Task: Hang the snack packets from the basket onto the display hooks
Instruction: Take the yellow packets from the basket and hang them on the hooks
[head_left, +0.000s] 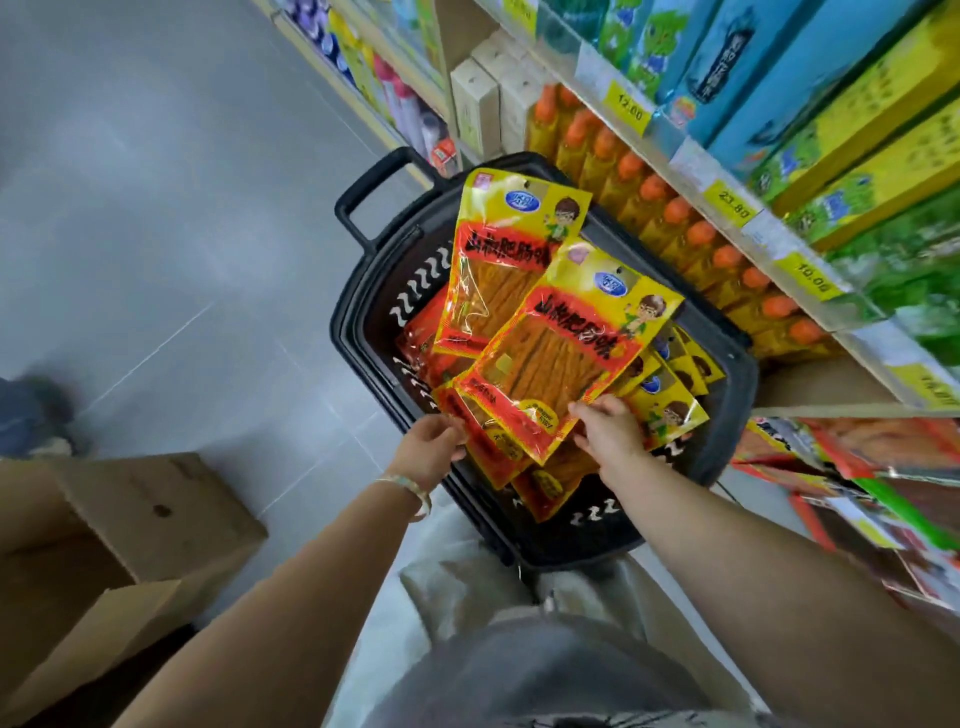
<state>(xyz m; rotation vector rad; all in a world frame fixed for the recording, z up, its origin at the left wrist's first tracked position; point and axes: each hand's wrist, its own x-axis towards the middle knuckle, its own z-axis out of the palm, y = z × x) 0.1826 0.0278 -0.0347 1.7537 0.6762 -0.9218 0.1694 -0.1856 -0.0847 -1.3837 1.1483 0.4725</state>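
Forearms come in from the lower edge, both reaching forward over the black basket (740, 405). The left hand (434, 449) has its fingers curled round the near left edge of a fanned bunch of snack packets (483, 441). The right hand (608, 434) pinches the near right corner of the front packet (561, 353).

Both hands grip the near ends. The packets' long axes run away from the hands, so the hang hole (618, 270) sits at the far end.

Count: two packets stand plainly clear, the front one and a rear packet (514, 260). A third appears to lie beneath them. Beyond the right hand, roughly four loose packets (670, 410) overlap in the basket, though the exact number cannot be told.

No display hooks can be made out. Blurred hanging stock (831, 467) lies to the right, so the right hand is judged nearer.
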